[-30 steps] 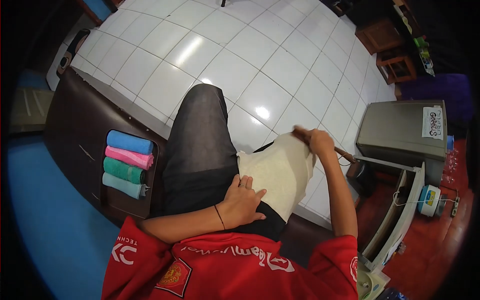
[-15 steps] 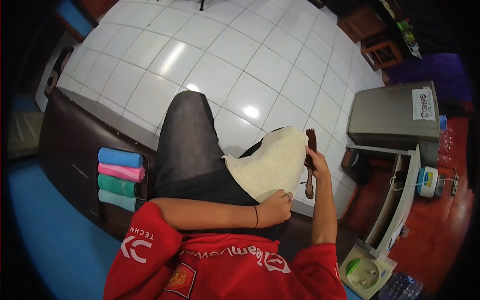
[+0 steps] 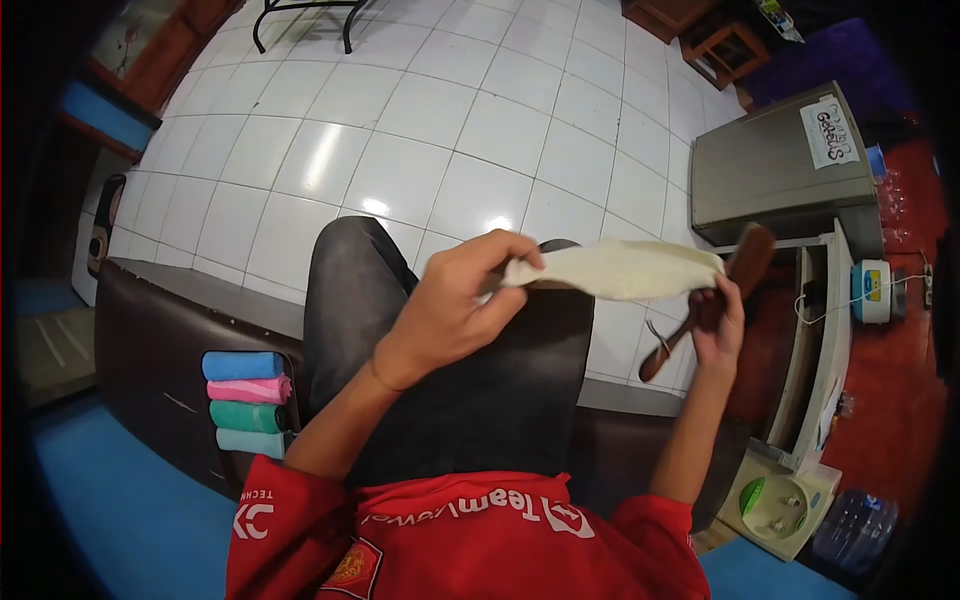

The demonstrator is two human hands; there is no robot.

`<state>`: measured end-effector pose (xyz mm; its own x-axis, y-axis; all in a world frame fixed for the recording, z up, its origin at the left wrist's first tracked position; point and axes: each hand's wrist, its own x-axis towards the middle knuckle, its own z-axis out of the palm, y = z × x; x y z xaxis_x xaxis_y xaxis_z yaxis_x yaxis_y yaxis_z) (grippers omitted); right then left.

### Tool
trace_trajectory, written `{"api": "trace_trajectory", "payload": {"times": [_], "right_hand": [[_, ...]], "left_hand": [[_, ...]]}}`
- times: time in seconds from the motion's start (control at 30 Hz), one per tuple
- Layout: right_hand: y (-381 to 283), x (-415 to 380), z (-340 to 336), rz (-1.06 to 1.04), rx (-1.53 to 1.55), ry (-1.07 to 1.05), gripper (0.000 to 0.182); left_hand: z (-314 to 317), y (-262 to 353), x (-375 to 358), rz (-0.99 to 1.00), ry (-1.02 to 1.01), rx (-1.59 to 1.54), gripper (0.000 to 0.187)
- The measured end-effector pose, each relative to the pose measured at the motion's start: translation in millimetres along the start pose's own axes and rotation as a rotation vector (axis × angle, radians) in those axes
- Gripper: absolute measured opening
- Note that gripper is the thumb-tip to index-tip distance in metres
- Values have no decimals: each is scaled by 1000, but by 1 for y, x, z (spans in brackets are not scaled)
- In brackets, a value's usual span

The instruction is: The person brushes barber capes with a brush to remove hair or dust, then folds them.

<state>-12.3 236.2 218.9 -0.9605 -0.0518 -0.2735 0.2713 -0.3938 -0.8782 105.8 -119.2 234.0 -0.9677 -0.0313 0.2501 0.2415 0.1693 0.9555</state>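
Note:
A cream cloth (image 3: 635,270) is held up above my lap, stretched sideways between my two hands. My left hand (image 3: 450,300) pinches its left end between thumb and fingers. At the other end my right hand (image 3: 718,322) grips the cloth's edge together with a brown wooden-handled brush (image 3: 752,255). The brush is tilted, its head pointing up to the right and its handle down to the left with a small loop on it. Motion blurs the brush head. My legs in dark trousers (image 3: 440,420) lie beneath the cloth.
Rolled blue, pink, green and pale-blue towels (image 3: 247,416) lie in a dark tray on the brown sofa (image 3: 150,360) at my left. A grey fridge (image 3: 770,165), a shelf frame (image 3: 825,350) and a water jug (image 3: 855,530) stand at right. White floor tiles (image 3: 400,170) spread ahead.
The cloth has come up off my right thigh and is now stretched between both hands. My left hand has moved left and up with its end; the brush in my right hand has tilted rightward.

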Motion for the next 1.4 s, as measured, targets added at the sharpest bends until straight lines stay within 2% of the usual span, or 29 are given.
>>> {"api": "trace_trajectory", "payload": {"times": [0.03, 0.07, 0.13, 0.17, 0.2, 0.3, 0.33, 0.37, 0.43, 0.47, 0.53, 0.6, 0.67, 0.73, 0.83, 0.87, 0.9, 0.93, 0.97, 1.0, 1.03, 1.07, 1.13, 1.17, 1.2, 1.27, 1.33, 1.37, 1.4], "right_hand": [[-5, -15, -13, -10, -31, 33, 15], [-7, -39, -9, -76, -96, 148, 34], [-6, -85, -25, -118, -212, 143, 51], [-5, -109, -16, -73, -334, 281, 57], [1, -129, -18, -49, -396, 301, 59], [20, -178, -53, 121, -645, 297, 51], [29, -190, -61, 173, -699, 290, 47], [38, -198, -69, 167, -883, 309, 41], [42, -203, -44, 170, -1288, 328, 34], [47, -198, -30, 171, -1285, 326, 34], [56, -184, -4, -109, -980, 388, 36], [50, -170, 34, -27, -1263, -42, 37], [65, -153, 55, -77, -1305, -551, 36], [89, -145, 86, -143, -1514, -835, 31], [128, -102, 80, -123, -1656, -923, 32], [127, -82, 84, -258, -1722, -930, 33], [134, -55, 79, -368, -1942, -879, 33], [135, -28, 78, -554, -1986, -750, 29], [144, 11, 57, -485, -2074, -714, 34], [138, 28, 64, -503, -2088, -583, 33], [134, 45, 72, -601, -2241, -469, 32], [131, 51, 74, -616, -2240, -472, 32], [104, 42, 103, -447, -2072, -489, 33], [96, 42, 112, -277, -1863, -769, 33], [97, 35, 112, -214, -1594, -981, 33], [93, 1, 126, -133, -1464, -1325, 34], [105, -23, 128, -53, -1631, -1456, 35], [126, -19, 106, -212, -1709, -1393, 34], [144, -3, 83, -211, -1706, -1385, 34]], "left_hand": [[-8, 0, -4, 73, -28, 28, 19], [-11, -3, -10, 68, -33, 26, 19], [-13, -11, -28, 187, -170, 98, 21], [-14, -14, -40, 124, -260, 78, 23], [-13, -20, -51, 91, -323, 74, 23], [-4, -47, -90, 20, -455, 58, 21], [-1, -54, -103, -28, -559, 95, 21], [1, -56, -111, -72, -662, 134, 20], [6, -51, -123, -82, -674, 180, 21], [6, -49, -126, -85, -685, 229, 23], [3, -48, -126, -123, -724, 223, 28], [3, -47, -126, -73, -714, 249, 24], [3, -48, -128, -89, -731, 244, 25], [4, -50, -131, -107, -741, 243, 26], [6, -52, -139, -161, -737, 278, 26], [7, -53, -139, -171, -729, 257, 26], [8, -53, -140, -180, -724, 233, 26], [8, -53, -142, -173, -720, 241, 26], [9, -53, -143, -181, -712, 226, 25], [9, -54, -142, -187, -699, 212, 25], [8, -55, -142, -191, -715, 204, 25], [8, -57, -142, -188, -705, 210, 25], [6, -59, -143, -217, -699, 124, 27], [6, -60, -144, -222, -700, 118, 27], [6, -60, -142, -230, -715, 127, 27], [6, -61, -138, -229, -748, 132, 28], [4, -61, -134, -262, -779, 119, 28], [3, -60, -133, -262, -789, 120, 28], [3, -58, -133, -266, -787, 127, 28]]}}
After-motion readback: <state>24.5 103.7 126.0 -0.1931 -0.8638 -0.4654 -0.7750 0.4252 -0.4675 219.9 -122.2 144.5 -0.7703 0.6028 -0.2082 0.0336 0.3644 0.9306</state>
